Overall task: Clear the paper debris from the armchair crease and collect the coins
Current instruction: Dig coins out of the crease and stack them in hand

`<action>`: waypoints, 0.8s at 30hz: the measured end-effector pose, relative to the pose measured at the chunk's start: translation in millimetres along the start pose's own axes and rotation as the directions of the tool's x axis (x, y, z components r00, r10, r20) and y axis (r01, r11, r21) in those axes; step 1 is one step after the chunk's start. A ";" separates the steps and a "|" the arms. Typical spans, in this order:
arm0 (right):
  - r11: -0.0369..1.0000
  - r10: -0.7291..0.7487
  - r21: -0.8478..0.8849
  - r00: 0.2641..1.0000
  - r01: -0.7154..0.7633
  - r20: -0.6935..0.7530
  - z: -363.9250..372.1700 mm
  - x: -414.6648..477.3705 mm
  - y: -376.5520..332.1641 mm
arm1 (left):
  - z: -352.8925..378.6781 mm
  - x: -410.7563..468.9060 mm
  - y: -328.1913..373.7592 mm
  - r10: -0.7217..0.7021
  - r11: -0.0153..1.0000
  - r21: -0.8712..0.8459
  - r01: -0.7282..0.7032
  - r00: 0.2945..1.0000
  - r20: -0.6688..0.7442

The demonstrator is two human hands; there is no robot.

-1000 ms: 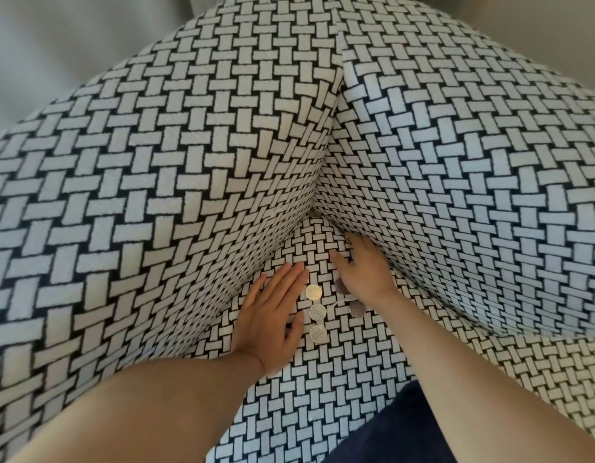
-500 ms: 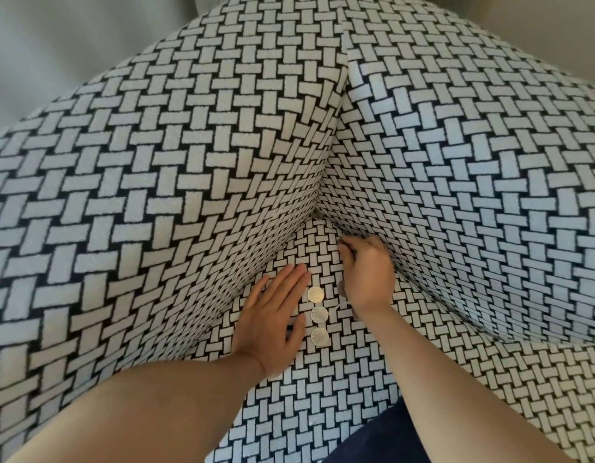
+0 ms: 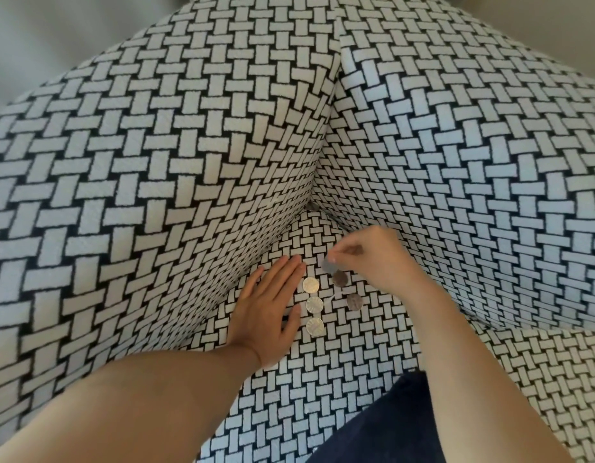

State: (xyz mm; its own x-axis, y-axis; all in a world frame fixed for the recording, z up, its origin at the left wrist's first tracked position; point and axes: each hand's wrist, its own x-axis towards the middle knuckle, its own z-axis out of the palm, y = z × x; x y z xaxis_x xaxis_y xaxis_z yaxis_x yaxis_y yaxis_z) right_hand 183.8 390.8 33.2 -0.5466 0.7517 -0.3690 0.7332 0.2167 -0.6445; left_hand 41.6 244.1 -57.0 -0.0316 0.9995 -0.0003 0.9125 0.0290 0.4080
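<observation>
A coin (image 3: 328,265) is pinched by the right hand (image 3: 373,259), the left hand (image 3: 266,309) laid flat; if loosened, it could be lost down the mid-frame crease (image 3: 311,208).

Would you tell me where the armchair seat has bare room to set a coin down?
Between left hand and right hand it is crowded with coins. Bare seat lies between the forearms, from the lowest silver coin down to the dark blue cloth, and in the back corner beyond both hands.
</observation>
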 end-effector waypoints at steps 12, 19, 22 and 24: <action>1.000 0.002 -0.011 0.996 -0.001 0.091 17.7 9.8 2.1 | 2.0 -0.3 4.3 0.003 1.000 -0.009 -0.003 1.000 0.016; 0.992 -0.116 -0.067 0.988 0.110 -0.098 43.5 35.4 -0.7 | 0.6 -0.6 2.1 -0.003 1.000 -0.028 0.003 1.000 0.015; 0.984 0.016 -0.177 1.000 -0.017 -0.004 52.1 46.2 -0.8 | 1.3 0.0 3.8 -0.003 0.999 -0.037 0.004 1.000 0.021; 0.962 0.113 -0.252 0.993 -0.106 0.013 52.4 52.9 -4.3 | 1.2 0.8 3.7 -0.003 0.999 -0.034 0.004 1.000 0.020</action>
State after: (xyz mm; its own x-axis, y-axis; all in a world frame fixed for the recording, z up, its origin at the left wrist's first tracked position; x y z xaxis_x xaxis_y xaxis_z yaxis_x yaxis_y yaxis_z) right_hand 130.5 397.0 -18.7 -0.4652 0.7630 -0.4488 0.8654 0.2855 -0.4117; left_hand 45.4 245.0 -56.6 -0.0262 0.9995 -0.0199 0.8979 0.0322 0.4390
